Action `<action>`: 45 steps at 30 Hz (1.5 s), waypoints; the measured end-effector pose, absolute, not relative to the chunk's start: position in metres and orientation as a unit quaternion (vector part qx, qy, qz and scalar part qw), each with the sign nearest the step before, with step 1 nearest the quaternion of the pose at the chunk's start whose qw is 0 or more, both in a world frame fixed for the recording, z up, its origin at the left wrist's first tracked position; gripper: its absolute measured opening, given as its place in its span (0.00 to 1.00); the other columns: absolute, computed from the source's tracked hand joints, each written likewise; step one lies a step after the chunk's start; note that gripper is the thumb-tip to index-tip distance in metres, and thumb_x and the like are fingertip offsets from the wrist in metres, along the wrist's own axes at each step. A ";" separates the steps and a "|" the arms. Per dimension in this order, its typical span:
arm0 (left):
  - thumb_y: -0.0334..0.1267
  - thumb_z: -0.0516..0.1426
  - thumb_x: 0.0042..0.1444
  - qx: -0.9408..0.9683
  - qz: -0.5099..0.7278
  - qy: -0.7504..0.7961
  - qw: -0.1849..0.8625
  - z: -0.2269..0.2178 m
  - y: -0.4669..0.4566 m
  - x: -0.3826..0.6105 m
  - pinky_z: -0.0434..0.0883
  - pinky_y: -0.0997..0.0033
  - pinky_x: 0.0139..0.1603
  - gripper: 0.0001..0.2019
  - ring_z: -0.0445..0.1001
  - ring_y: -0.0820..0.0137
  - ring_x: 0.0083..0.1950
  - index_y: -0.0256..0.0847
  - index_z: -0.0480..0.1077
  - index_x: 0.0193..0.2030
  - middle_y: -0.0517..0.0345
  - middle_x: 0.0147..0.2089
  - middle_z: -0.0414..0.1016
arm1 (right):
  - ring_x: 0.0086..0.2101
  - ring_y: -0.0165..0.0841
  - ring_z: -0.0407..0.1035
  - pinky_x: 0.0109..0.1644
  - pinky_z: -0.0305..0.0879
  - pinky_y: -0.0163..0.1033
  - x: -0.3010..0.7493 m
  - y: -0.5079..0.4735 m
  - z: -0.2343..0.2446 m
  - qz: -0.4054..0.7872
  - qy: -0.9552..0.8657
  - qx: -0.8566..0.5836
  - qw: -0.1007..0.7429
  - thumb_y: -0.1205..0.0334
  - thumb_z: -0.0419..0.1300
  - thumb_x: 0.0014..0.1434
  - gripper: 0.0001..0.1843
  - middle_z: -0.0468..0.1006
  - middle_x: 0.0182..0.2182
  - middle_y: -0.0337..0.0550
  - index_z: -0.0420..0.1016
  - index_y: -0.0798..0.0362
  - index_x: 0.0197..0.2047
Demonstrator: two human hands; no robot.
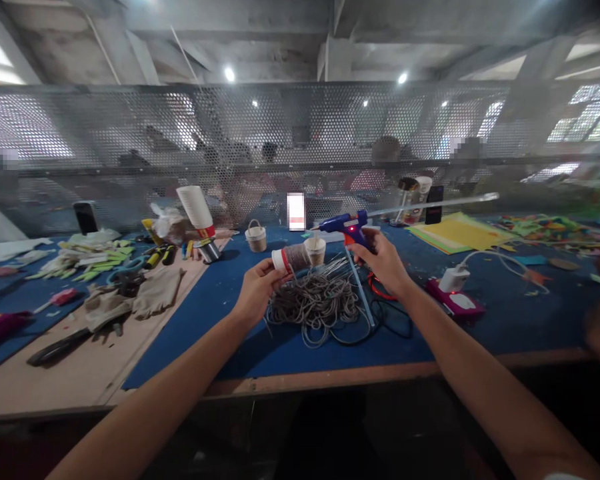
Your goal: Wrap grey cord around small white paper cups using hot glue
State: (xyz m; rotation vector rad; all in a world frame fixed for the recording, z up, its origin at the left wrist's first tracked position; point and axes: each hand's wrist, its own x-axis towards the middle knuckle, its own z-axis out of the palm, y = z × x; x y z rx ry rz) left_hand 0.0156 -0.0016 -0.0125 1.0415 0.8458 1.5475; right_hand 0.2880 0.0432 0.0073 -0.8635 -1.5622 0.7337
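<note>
My left hand (258, 288) grips the white-and-red end of a paper cup (296, 259) that lies on its side in the air, grey cord wound about much of it. In my right hand (383, 263) is a blue glue gun (341, 227) with a lit red light. Its nozzle points left, just above the cup, and a long clear glue stick (435, 204) juts from its back. Under both hands lies a tangled heap of grey cord (317, 303). Right behind the held cup stands a small cord-wrapped basket (316, 251).
Another small handled basket (256, 237) and a stack of paper cups (195, 208) stand farther back. Work gloves (157, 293) and scissors (125, 273) lie left. On the right are a power strip (455, 300) and coloured sheets (463, 233). A perforated metal screen (260, 133) closes off the back.
</note>
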 end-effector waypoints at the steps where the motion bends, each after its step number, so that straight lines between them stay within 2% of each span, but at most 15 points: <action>1: 0.33 0.70 0.43 0.438 0.645 0.351 0.519 -0.012 -0.002 0.016 0.74 0.61 0.54 0.17 0.78 0.66 0.42 0.33 0.78 0.42 0.51 0.41 0.81 | 0.30 0.32 0.72 0.35 0.70 0.39 0.287 0.041 0.008 0.304 -0.670 -0.372 0.566 0.46 0.64 0.59 0.27 0.78 0.36 0.41 0.64 0.51 0.55; 5: 0.35 0.70 0.45 0.461 0.638 0.347 0.510 -0.012 -0.004 0.017 0.74 0.61 0.54 0.18 0.78 0.66 0.42 0.33 0.78 0.43 0.51 0.41 0.81 | 0.32 0.32 0.69 0.41 0.67 0.40 0.284 0.030 0.015 0.271 -0.694 -0.391 0.541 0.46 0.61 0.62 0.21 0.74 0.30 0.37 0.69 0.51 0.51; 11: 0.40 0.70 0.47 0.491 0.626 0.350 0.495 -0.016 -0.004 0.016 0.73 0.61 0.55 0.19 0.79 0.65 0.44 0.35 0.77 0.46 0.50 0.43 0.82 | 0.28 0.31 0.67 0.37 0.63 0.38 0.275 0.016 0.022 0.259 -0.705 -0.423 0.507 0.45 0.60 0.61 0.16 0.71 0.24 0.36 0.70 0.50 0.37; 14: 0.41 0.69 0.48 0.498 0.627 0.360 0.478 -0.018 -0.002 0.015 0.73 0.63 0.53 0.18 0.78 0.66 0.43 0.36 0.77 0.45 0.51 0.42 0.82 | 0.27 0.31 0.69 0.37 0.66 0.38 0.269 0.012 0.021 0.285 -0.702 -0.388 0.525 0.48 0.59 0.62 0.14 0.73 0.24 0.35 0.69 0.50 0.41; 17: 0.43 0.70 0.47 0.500 0.628 0.384 0.456 -0.017 -0.002 0.014 0.73 0.66 0.48 0.18 0.78 0.67 0.41 0.36 0.78 0.44 0.52 0.42 0.81 | 0.22 0.29 0.68 0.32 0.66 0.38 0.266 0.010 0.019 0.332 -0.691 -0.361 0.532 0.48 0.60 0.62 0.16 0.72 0.23 0.32 0.68 0.50 0.46; 21: 0.43 0.70 0.46 0.498 0.629 0.390 0.453 -0.015 -0.005 0.015 0.73 0.67 0.47 0.19 0.77 0.67 0.39 0.36 0.77 0.42 0.54 0.39 0.81 | 0.20 0.28 0.62 0.30 0.62 0.36 0.267 0.009 0.017 0.326 -0.686 -0.390 0.520 0.48 0.62 0.61 0.15 0.67 0.18 0.30 0.72 0.52 0.42; 28: 0.40 0.71 0.44 0.487 0.630 0.402 0.452 -0.015 -0.006 0.017 0.73 0.65 0.47 0.16 0.77 0.68 0.37 0.37 0.78 0.38 0.55 0.37 0.81 | 0.26 0.32 0.71 0.38 0.69 0.39 0.263 0.008 0.014 0.365 -0.702 -0.360 0.495 0.51 0.60 0.62 0.14 0.75 0.21 0.36 0.75 0.53 0.42; 33: 0.41 0.71 0.44 0.489 0.631 0.423 0.428 -0.017 -0.004 0.014 0.71 0.68 0.42 0.13 0.74 0.70 0.34 0.37 0.80 0.36 0.55 0.34 0.80 | 0.24 0.32 0.70 0.36 0.68 0.39 0.260 0.007 0.012 0.340 -0.704 -0.397 0.481 0.54 0.61 0.59 0.11 0.73 0.18 0.34 0.76 0.53 0.40; 39: 0.41 0.69 0.46 0.512 0.635 0.426 0.391 -0.016 -0.004 0.013 0.70 0.69 0.43 0.13 0.74 0.69 0.36 0.37 0.81 0.37 0.55 0.36 0.81 | 0.22 0.33 0.71 0.34 0.69 0.39 0.256 0.003 0.011 0.328 -0.731 -0.402 0.443 0.50 0.60 0.61 0.15 0.73 0.18 0.34 0.77 0.52 0.43; 45: 0.40 0.67 0.49 0.540 0.637 0.421 0.354 -0.015 -0.005 0.014 0.69 0.69 0.45 0.12 0.75 0.68 0.38 0.37 0.80 0.40 0.54 0.37 0.82 | 0.25 0.38 0.75 0.36 0.70 0.42 0.251 0.003 -0.001 0.241 -0.772 -0.426 0.406 0.43 0.58 0.63 0.19 0.76 0.19 0.38 0.77 0.50 0.42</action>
